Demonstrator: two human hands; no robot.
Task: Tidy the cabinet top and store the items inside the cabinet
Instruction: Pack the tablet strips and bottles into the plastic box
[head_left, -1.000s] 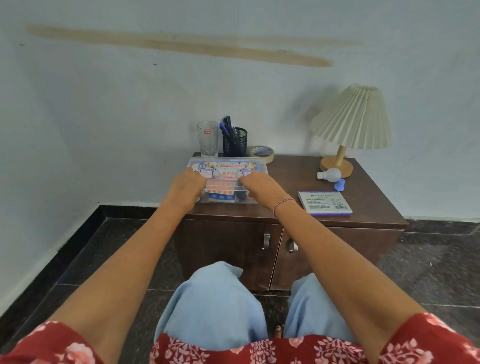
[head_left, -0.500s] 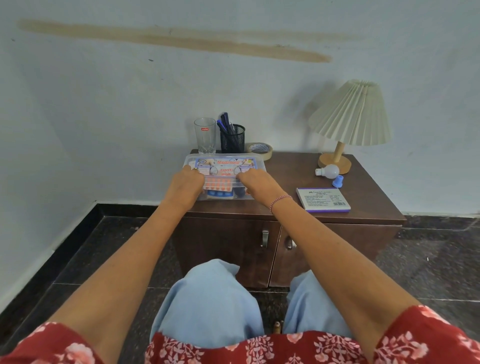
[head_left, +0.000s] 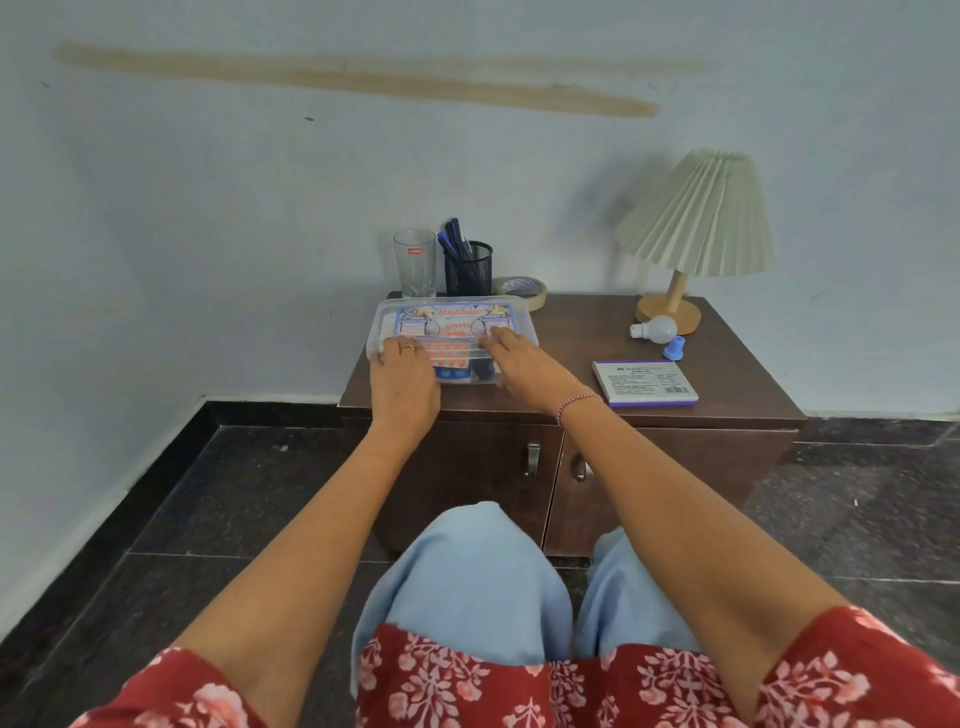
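Resting flat on the clear plastic first-aid box (head_left: 451, 323), both hands lie straight-fingered, gripping nothing: left hand (head_left: 404, 382) at its near-left corner, right hand (head_left: 522, 366) right of centre. Box's long axis runs left-right on the brown wooden cabinet (head_left: 571, 343), left half; doors (head_left: 483, 467) below look closed.

wall (head_left: 208, 208): pale, stained | floor (head_left: 182, 519): dark stone tiles | cabinet (head_left: 571, 332): brown wood

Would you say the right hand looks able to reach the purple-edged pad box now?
Probably yes: the right hand rests on the clear box, and only bare cabinet top lies between it and the purple-edged pad box.
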